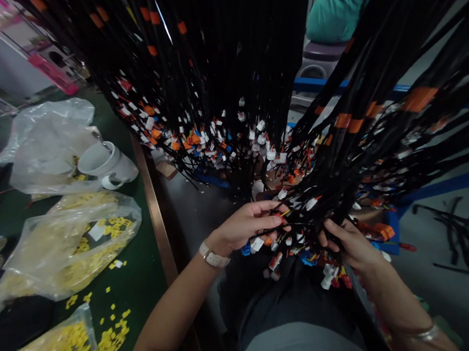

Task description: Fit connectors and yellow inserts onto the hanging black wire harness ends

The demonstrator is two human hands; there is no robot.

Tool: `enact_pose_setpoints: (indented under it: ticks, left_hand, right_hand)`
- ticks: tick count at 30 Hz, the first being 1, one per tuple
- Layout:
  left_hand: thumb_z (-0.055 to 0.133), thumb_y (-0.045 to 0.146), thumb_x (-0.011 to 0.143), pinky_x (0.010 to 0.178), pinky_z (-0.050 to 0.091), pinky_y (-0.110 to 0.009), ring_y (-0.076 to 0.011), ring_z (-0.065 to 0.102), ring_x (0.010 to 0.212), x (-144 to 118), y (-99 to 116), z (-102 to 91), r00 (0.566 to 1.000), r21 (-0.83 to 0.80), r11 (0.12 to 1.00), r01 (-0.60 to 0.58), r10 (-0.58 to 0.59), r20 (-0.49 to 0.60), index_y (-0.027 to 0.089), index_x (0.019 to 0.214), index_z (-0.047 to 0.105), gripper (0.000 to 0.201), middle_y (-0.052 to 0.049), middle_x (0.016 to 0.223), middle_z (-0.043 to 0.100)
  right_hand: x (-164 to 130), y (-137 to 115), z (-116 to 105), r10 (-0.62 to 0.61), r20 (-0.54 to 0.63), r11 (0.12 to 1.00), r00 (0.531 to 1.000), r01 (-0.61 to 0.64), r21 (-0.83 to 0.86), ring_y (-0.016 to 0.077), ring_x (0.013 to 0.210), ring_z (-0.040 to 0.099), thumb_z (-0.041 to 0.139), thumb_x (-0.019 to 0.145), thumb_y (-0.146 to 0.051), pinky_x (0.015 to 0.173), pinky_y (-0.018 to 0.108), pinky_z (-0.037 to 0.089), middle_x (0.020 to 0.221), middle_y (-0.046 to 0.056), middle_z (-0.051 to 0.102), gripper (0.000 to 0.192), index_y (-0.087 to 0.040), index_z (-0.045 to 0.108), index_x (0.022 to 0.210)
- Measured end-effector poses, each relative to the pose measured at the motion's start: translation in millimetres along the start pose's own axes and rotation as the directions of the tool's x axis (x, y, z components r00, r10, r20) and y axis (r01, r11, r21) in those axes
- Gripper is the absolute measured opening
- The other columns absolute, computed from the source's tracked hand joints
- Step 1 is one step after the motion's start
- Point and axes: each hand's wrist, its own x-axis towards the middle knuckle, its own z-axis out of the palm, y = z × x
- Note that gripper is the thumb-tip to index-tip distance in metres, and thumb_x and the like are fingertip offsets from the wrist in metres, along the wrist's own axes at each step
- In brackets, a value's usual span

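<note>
Both forearms are stretched up from the bottom edge toward the middle, hands meeting just below centre under a big hanging bundle of black wires [248,81]. The left hand [250,225] is reached in from 7 o'clock, a watch [213,255] worn on the wrist, fingers curled loosely and pinched on a few thin wires with small connectors [264,240] dangling just under them. The right hand [349,244] is brought in from 5 o'clock, fingers pushed up into the strands and closed round a clump; how tight can't be told (the fingertips are buried in wire). Its wrist bracelet [426,333] is half lost in the dark corner.

At 9 o'clock a white mug [107,163] is laid on its side by plastic bags, and yellow parts [109,341] are scattered at 7 o'clock. The wire tops are cut off at 12.
</note>
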Motion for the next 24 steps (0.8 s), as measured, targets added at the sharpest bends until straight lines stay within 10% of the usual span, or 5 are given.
enact_pose_setpoints:
  ticks: [12,24]
  left_hand:
    - [0.064,0.028,0.076,0.051,0.037,-0.018,-0.0038,0.051,0.054,1,-3,-0.4,1.000,-0.008,1.000,-0.008,0.008,0.004,0.011,0.106,0.058,0.035,-0.008,0.087,0.064]
    - [0.061,0.036,0.079,0.042,0.027,-0.015,-0.0015,0.044,0.046,-1,-6,11.7,0.997,-0.018,1.000,0.013,-0.012,0.070,0.014,0.090,0.050,0.027,-0.003,0.074,0.061]
  right_hand:
    - [-16,5,-28,0.085,0.209,0.980,0.974,-0.120,0.158,0.0016,0.029,0.021,0.067,0.065,-0.061,0.032,0.018,0.012,0.046,-0.001,0.056,0.045,-0.021,0.055,0.080]
    - [-21,2,8,0.083,0.135,0.882,0.987,-0.136,0.450,0.0088,0.032,0.024,0.068,0.066,-0.057,0.039,0.021,0.034,0.028,-0.010,0.026,0.037,-0.023,0.058,0.078]
